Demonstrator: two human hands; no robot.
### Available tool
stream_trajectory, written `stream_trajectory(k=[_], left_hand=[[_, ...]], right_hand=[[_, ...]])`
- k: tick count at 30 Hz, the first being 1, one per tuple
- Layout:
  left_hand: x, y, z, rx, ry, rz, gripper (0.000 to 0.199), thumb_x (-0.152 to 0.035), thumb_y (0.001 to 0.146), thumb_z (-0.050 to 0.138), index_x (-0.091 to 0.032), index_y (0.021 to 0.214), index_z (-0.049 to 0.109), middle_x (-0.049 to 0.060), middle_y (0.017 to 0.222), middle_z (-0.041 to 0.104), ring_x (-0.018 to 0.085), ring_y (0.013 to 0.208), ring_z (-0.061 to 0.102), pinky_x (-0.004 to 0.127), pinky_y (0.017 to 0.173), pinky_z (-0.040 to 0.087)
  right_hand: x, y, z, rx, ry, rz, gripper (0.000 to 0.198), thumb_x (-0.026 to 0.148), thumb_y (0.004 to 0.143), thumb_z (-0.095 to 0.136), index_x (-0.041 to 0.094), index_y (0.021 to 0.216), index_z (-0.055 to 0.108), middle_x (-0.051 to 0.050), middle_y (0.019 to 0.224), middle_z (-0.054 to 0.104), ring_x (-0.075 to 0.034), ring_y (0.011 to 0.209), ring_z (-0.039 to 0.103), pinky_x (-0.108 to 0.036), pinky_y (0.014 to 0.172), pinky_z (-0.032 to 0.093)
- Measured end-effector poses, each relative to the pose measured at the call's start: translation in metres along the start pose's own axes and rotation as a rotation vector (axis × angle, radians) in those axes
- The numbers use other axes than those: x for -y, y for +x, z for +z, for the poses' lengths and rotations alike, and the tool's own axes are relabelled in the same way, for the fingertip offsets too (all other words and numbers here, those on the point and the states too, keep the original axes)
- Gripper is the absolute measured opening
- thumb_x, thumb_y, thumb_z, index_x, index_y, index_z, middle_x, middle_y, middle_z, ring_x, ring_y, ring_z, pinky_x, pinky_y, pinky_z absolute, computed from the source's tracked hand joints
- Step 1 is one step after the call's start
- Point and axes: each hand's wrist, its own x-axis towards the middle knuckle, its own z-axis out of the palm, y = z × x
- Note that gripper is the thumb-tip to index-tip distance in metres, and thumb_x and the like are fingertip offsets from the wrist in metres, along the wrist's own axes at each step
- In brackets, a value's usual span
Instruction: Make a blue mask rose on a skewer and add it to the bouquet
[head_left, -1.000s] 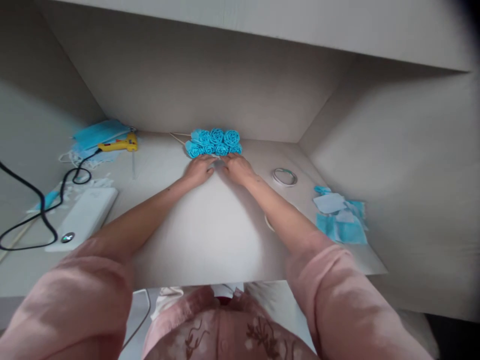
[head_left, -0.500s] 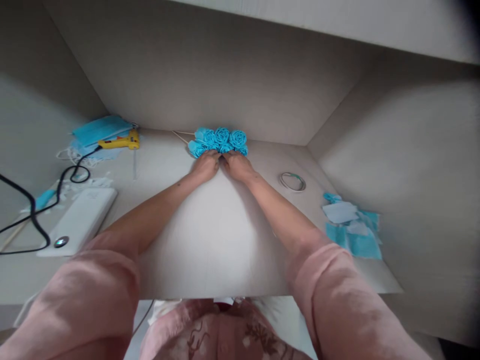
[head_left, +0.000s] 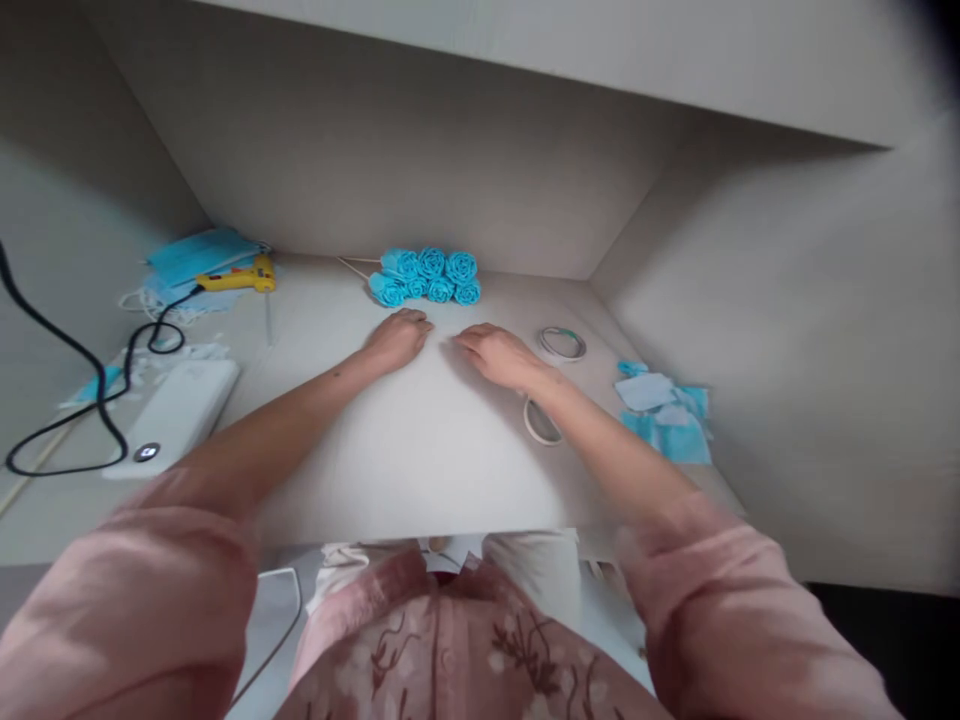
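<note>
A cluster of blue fabric roses point(head_left: 425, 276) lies at the back of the pale desk point(head_left: 420, 450), with thin wooden sticks poking out to its left. My left hand point(head_left: 397, 337) rests palm down on the desk just in front of the roses, holding nothing. My right hand point(head_left: 496, 353) lies flat a little to the right and nearer me, also holding nothing. A gap separates both hands from the roses.
A yellow glue gun point(head_left: 236, 277) with a black cord point(head_left: 90, 385) lies on blue face masks point(head_left: 196, 253) at back left. A white device point(head_left: 176, 415) sits left. Two tape rings point(head_left: 563, 343) point(head_left: 541, 422) and blue fabric scraps point(head_left: 664, 410) lie right. Walls enclose the desk.
Both hands have drawn back from the roses toward me and now lie apart on the desk. The right hand has moved farther back and to the right.
</note>
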Motion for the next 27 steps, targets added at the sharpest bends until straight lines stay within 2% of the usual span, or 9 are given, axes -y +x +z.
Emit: stream_trajectory(k=[2,6,8,11,14,16,19,22,27], left_hand=[[-0.009,-0.009,-0.005,0.031,0.016,0.001,0.034,-0.019,0.093,0.049,-0.016,0.110,0.079,0.015,0.119,0.073,0.032,0.117,0.065,0.050,0.109,0.050],[-0.030,-0.020,-0.010,0.067,0.009,-0.006,0.034,-0.018,0.092,0.051,-0.016,0.113,0.078,0.016,0.125,0.072,0.032,0.120,0.064,0.050,0.109,0.051],[-0.040,-0.024,-0.010,0.067,0.012,0.001,0.036,-0.019,0.092,0.051,-0.017,0.115,0.078,0.015,0.127,0.072,0.032,0.120,0.064,0.051,0.109,0.052],[-0.050,-0.029,-0.006,0.027,0.023,-0.011,0.038,-0.020,0.094,0.050,-0.017,0.121,0.077,0.014,0.133,0.071,0.031,0.123,0.064,0.051,0.111,0.052],[-0.050,-0.038,-0.003,0.004,-0.005,-0.028,0.040,-0.025,0.098,0.048,-0.017,0.126,0.075,0.015,0.140,0.068,0.032,0.129,0.061,0.055,0.115,0.050],[-0.047,-0.044,-0.001,0.000,-0.039,-0.019,0.041,-0.029,0.100,0.047,-0.018,0.128,0.075,0.015,0.142,0.067,0.032,0.133,0.060,0.056,0.117,0.048],[-0.041,-0.052,-0.001,-0.007,-0.061,0.002,0.044,-0.036,0.102,0.043,-0.020,0.130,0.074,0.014,0.145,0.066,0.032,0.135,0.059,0.058,0.118,0.048],[-0.040,-0.058,-0.003,-0.009,-0.074,0.004,0.044,-0.040,0.104,0.043,-0.025,0.132,0.073,0.011,0.146,0.066,0.031,0.137,0.060,0.057,0.120,0.048],[-0.046,-0.065,-0.004,-0.007,-0.067,-0.025,0.044,-0.041,0.105,0.042,-0.028,0.132,0.073,0.010,0.147,0.065,0.031,0.138,0.060,0.055,0.120,0.049]], right_hand=[[0.000,-0.038,-0.012,-0.016,0.025,-0.005,0.042,0.019,0.104,0.043,0.014,0.136,0.069,-0.016,0.138,0.070,-0.029,0.127,0.064,-0.043,0.113,0.045],[-0.010,-0.107,-0.029,-0.094,0.059,0.161,0.042,0.020,0.102,0.044,0.016,0.135,0.070,-0.016,0.135,0.072,-0.032,0.126,0.065,-0.048,0.110,0.048],[-0.016,-0.134,-0.030,-0.138,0.050,0.239,0.041,0.022,0.102,0.044,0.018,0.134,0.070,-0.015,0.133,0.073,-0.032,0.126,0.064,-0.048,0.110,0.049],[-0.020,-0.164,-0.023,-0.155,0.044,0.255,0.040,0.024,0.102,0.046,0.018,0.133,0.070,-0.015,0.129,0.074,-0.032,0.122,0.066,-0.047,0.106,0.051],[-0.016,-0.181,-0.007,-0.189,0.043,0.251,0.041,0.023,0.101,0.047,0.020,0.135,0.068,-0.015,0.124,0.076,-0.031,0.116,0.067,-0.046,0.101,0.053],[-0.010,-0.187,0.005,-0.228,0.050,0.246,0.041,0.026,0.101,0.050,0.022,0.138,0.067,-0.014,0.128,0.074,-0.032,0.118,0.067,-0.047,0.100,0.054],[-0.001,-0.190,0.020,-0.286,0.028,0.328,0.044,0.026,0.101,0.050,0.020,0.142,0.064,-0.017,0.135,0.071,-0.036,0.120,0.066,-0.051,0.098,0.053],[0.005,-0.193,0.028,-0.319,0.049,0.373,0.045,0.027,0.101,0.051,0.022,0.143,0.064,-0.017,0.131,0.072,-0.036,0.118,0.067,-0.052,0.096,0.053],[0.007,-0.199,0.032,-0.364,0.109,0.320,0.051,0.032,0.099,0.056,0.032,0.150,0.056,-0.014,0.132,0.073,-0.037,0.117,0.068,-0.056,0.094,0.055]])
